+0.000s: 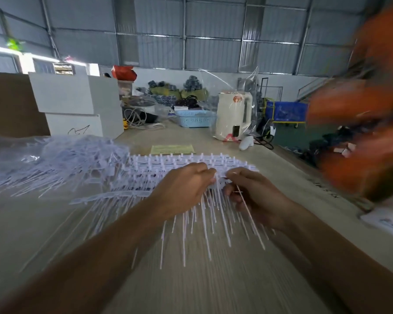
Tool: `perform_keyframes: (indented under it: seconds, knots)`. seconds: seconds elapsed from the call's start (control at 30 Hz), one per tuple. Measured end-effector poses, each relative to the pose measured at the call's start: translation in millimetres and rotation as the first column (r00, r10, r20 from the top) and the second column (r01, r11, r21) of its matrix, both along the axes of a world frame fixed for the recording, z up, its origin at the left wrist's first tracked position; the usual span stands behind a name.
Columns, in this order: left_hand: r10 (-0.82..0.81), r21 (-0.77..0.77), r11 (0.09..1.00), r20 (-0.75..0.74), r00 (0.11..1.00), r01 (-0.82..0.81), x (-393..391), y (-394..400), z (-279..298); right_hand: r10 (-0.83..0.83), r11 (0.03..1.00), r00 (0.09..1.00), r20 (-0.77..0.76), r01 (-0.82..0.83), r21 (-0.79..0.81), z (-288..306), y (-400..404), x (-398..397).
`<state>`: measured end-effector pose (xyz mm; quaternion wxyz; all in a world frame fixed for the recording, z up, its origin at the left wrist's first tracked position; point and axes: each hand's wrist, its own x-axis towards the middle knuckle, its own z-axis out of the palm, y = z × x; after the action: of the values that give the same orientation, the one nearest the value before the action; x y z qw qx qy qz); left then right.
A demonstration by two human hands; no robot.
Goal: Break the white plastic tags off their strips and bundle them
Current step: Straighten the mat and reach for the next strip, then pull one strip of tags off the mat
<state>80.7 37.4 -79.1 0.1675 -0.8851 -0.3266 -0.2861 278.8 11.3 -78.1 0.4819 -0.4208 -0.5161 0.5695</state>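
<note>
While the white tag strips [191, 164] lie in one overlapping heap on the table [213, 279] directly under and beyond both hands, too many and too blurred to count, the left hand [182, 189] pinches one strip's edge with curled fingers. Touching it, the right hand [254, 193] pinches one thin tag [247, 209]. Left of the hands lies one loose pile of tags [61, 159]. Beyond them stand one white kettle [233, 116] and one blue basket [194, 118].
</note>
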Motion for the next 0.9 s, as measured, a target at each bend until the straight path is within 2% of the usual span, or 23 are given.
perform_keyframes:
  seconds: [0.07,0.13,0.2,0.27,0.33,0.43,0.57,0.67,0.73,0.83,0.9]
  knots:
    - [-0.024,0.023,0.999,-0.014,1.000,0.024,-8,-7,-3,0.079,0.997,0.997,0.021,-0.080,0.023,-1,-3,0]
    - [-0.045,0.013,0.999,-0.026,0.999,0.045,-14,-11,-2,0.105,0.988,0.989,0.107,-0.116,0.105,-1,-7,1]
    - [-0.061,-0.026,0.998,-0.028,0.998,0.061,-13,-11,0,0.001,0.947,0.940,0.342,-0.111,0.302,0,-9,5]
    - [-0.076,-0.079,0.994,-0.022,0.997,0.074,-11,-11,2,-0.182,0.849,0.817,0.548,-0.151,0.507,2,-8,6]
    - [-0.112,-0.127,0.985,0.023,0.993,0.114,-9,-10,2,-0.309,0.764,0.740,0.597,-0.180,0.619,2,-6,7]
    - [-0.097,-0.149,0.983,0.089,0.991,0.109,-6,-9,5,-0.410,0.674,0.698,0.587,-0.201,0.711,1,-2,14]
    - [-0.068,-0.165,0.983,0.066,0.996,0.078,-6,-15,3,-0.493,0.651,0.633,0.597,-0.188,0.736,2,2,20]
    - [-0.060,-0.184,0.979,0.135,0.989,0.085,-12,-21,1,-0.486,0.707,0.619,0.617,-0.136,0.694,5,0,15]
    - [-0.048,-0.169,0.983,0.116,0.992,0.068,-13,-26,-2,-0.388,0.783,0.674,0.629,-0.118,0.610,8,-1,15]
    - [-0.058,-0.129,0.989,0.087,0.994,0.069,-15,-33,-4,-0.079,0.913,0.841,0.535,-0.154,0.378,9,-7,19]
    - [-0.061,-0.087,0.994,0.087,0.994,0.069,-16,-37,-2,-0.011,0.925,0.884,0.467,-0.168,0.340,7,-9,17]
